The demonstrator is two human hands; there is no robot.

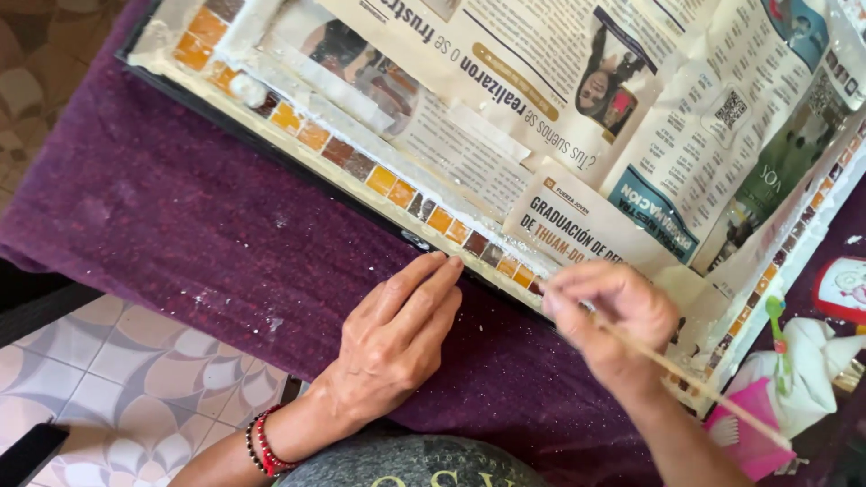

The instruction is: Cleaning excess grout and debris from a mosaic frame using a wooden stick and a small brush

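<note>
The left hand (pixel 392 338) lies flat, fingers together and holding nothing, on the purple glittery cloth (pixel 180 225), fingertips touching the frame's edge, seemingly to steady it. At its three o'clock, the right hand (pixel 609 316) pinches a thin wooden stick (pixel 695 388), tip at the row of small orange and brown mosaic tiles (pixel 397 189). Taped newspaper sheets (pixel 559 90) cover the framed panel's middle at twelve o'clock, apparently shielding it.

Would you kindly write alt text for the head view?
A right hand holds a thin stick at a mosaic tile border of a newspaper-covered frame, while the left hand rests flat on a purple cloth.
</note>
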